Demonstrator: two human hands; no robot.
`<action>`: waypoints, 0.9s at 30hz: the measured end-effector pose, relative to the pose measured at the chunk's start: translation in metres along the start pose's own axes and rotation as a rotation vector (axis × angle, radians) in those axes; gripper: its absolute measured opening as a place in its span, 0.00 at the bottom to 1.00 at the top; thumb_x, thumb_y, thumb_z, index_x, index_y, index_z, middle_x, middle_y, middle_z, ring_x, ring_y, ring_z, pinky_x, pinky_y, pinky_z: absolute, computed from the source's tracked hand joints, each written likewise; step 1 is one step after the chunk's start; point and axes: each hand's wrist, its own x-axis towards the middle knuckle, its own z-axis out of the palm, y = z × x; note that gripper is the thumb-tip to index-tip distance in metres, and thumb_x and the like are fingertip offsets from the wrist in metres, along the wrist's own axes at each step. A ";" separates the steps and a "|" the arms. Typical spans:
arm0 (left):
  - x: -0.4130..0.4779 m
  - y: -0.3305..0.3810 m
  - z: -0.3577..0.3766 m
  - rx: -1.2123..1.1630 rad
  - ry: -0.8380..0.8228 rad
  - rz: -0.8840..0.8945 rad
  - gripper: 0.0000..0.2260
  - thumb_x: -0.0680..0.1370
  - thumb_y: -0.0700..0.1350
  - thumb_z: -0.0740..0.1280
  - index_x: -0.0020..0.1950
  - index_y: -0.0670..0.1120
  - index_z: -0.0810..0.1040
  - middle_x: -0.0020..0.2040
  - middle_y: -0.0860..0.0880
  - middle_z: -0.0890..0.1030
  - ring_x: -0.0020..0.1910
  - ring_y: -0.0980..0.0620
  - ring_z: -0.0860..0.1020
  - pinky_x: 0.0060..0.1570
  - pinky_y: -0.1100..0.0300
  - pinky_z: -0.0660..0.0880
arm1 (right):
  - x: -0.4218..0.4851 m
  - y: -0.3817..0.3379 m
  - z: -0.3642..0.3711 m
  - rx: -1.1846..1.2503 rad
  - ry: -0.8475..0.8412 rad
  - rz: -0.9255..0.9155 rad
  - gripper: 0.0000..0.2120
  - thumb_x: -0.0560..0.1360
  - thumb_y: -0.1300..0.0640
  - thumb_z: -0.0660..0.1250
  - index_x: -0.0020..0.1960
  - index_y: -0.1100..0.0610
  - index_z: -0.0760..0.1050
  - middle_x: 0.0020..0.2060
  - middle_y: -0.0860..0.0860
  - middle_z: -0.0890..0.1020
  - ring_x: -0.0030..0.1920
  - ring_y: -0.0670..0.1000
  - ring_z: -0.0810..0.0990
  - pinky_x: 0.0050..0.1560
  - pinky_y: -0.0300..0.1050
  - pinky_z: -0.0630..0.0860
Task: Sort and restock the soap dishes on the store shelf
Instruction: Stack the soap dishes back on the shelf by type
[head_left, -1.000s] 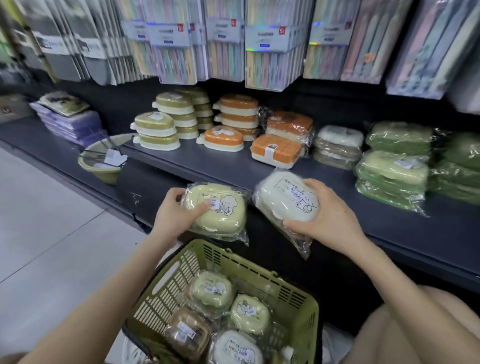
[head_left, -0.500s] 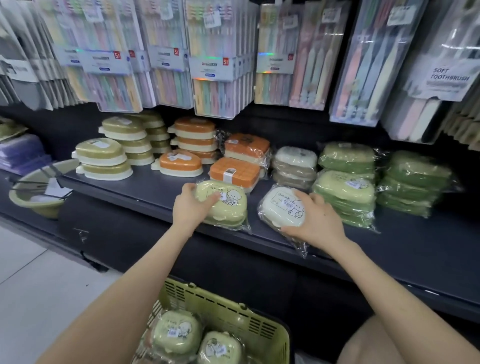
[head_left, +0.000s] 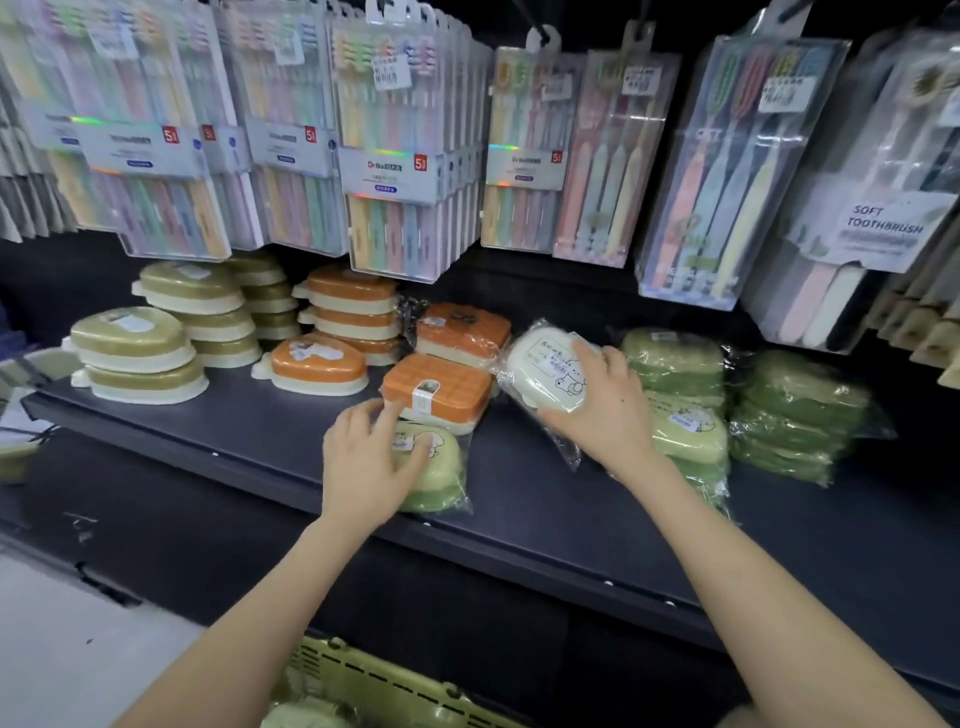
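Half a second ago I had both dishes lifted over the shelf's front edge. Since then my left hand (head_left: 369, 462) has set the green dish (head_left: 439, 470) down on the shelf (head_left: 260, 426), and my right hand (head_left: 597, 410) has carried the white dish (head_left: 545, 369) higher and further back.

The green dish lies flat, lid up, at 6 o'clock of the front orange box (head_left: 436, 387) and almost touching it. Its long axis runs roughly 9 to 3, though my palm hides its left end. It is pale green, rounded, sealed in clear wrap, with a small label and a cartoon print on the lid. My left hand rests on it with fingers spread and slack, the thumb on the lid, no longer clutching it.

The white dish is in the air at 3 o'clock of the orange boxes, just in front of the green stacks (head_left: 680, 358). It is tilted, its lid turned toward me and to the left, its long axis running about 10 to 4. It is a white rounded box in crinkled clear wrap whose loose tail hangs toward 5 o'clock; a label and a line-drawn animal show on the lid. My right hand grasps it, fingers curled over its far right edge and thumb beneath.

Toothbrush packs (head_left: 395, 156) hang at 12 o'clock. Of the basket (head_left: 395, 680), only the rim now shows at 6.
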 end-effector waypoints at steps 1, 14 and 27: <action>0.001 0.000 0.003 0.012 -0.021 0.078 0.26 0.75 0.61 0.58 0.62 0.45 0.78 0.58 0.40 0.78 0.59 0.38 0.75 0.55 0.43 0.71 | 0.009 0.001 -0.001 0.006 0.020 0.009 0.45 0.67 0.41 0.73 0.77 0.49 0.56 0.72 0.57 0.61 0.67 0.62 0.67 0.63 0.53 0.67; 0.019 0.000 0.023 0.248 -0.346 0.088 0.46 0.67 0.72 0.23 0.75 0.59 0.63 0.76 0.48 0.62 0.77 0.42 0.55 0.73 0.38 0.48 | 0.097 0.016 0.008 -0.034 -0.138 0.025 0.44 0.71 0.46 0.73 0.79 0.50 0.52 0.75 0.60 0.57 0.72 0.64 0.58 0.70 0.53 0.59; 0.019 0.002 0.023 0.267 -0.339 0.079 0.42 0.70 0.72 0.28 0.74 0.59 0.64 0.75 0.48 0.65 0.76 0.42 0.59 0.72 0.42 0.54 | 0.112 0.025 0.019 -0.264 -0.189 -0.016 0.28 0.81 0.51 0.59 0.78 0.49 0.55 0.77 0.56 0.56 0.76 0.62 0.52 0.74 0.59 0.56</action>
